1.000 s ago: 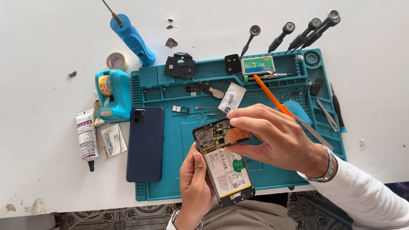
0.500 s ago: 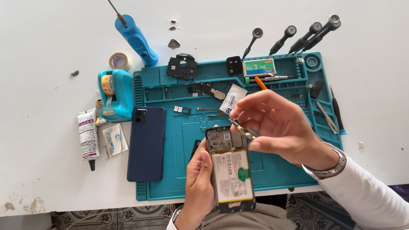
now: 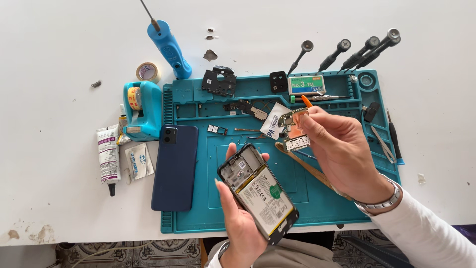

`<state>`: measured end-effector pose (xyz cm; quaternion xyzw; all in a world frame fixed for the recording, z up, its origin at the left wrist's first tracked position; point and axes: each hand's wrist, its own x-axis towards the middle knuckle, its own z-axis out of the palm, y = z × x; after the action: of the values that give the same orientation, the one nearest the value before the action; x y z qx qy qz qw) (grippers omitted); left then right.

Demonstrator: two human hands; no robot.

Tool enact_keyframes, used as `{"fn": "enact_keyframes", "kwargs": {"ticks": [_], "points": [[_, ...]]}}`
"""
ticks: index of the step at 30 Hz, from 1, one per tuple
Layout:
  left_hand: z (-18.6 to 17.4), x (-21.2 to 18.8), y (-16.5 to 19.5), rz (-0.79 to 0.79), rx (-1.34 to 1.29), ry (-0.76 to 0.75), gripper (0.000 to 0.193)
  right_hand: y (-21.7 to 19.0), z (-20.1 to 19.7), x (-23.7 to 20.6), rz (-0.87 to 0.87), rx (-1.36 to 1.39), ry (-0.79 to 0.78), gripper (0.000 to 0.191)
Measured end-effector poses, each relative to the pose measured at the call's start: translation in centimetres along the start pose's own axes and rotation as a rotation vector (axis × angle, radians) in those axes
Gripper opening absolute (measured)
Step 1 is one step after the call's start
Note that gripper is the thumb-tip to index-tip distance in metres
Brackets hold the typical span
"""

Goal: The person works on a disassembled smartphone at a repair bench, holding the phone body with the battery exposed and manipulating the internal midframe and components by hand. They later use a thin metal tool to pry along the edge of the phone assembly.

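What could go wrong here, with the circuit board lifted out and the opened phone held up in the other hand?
1. The right hand pinches the small circuit board by its edge along with an orange tool; it could slip and drop onto the teal mat.
2. The left hand holds the opened phone tilted, near the table edge; it might slide off.
3. Tiny loose parts on the mat could be knocked or lost.
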<state>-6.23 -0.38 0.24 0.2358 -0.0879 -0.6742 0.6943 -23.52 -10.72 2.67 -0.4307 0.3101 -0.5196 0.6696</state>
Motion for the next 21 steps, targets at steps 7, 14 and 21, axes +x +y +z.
{"fn": "enact_keyframes", "kwargs": {"ticks": [7,14,21], "points": [[-0.9,0.1,-1.4,0.143,-0.011,-0.039,0.071,0.1,1.3,-0.8,-0.149,-0.39,-0.005,0.017],[-1.9,-0.3,-2.4,0.226,-0.036,-0.092,0.086,0.8,3.5,-1.7,-0.264,-0.692,-0.126,0.019],[-2.4,-0.3,-2.3,0.132,-0.195,0.02,0.077,0.5,4.3,-1.5,-0.598,-1.04,-0.256,0.021]]}}
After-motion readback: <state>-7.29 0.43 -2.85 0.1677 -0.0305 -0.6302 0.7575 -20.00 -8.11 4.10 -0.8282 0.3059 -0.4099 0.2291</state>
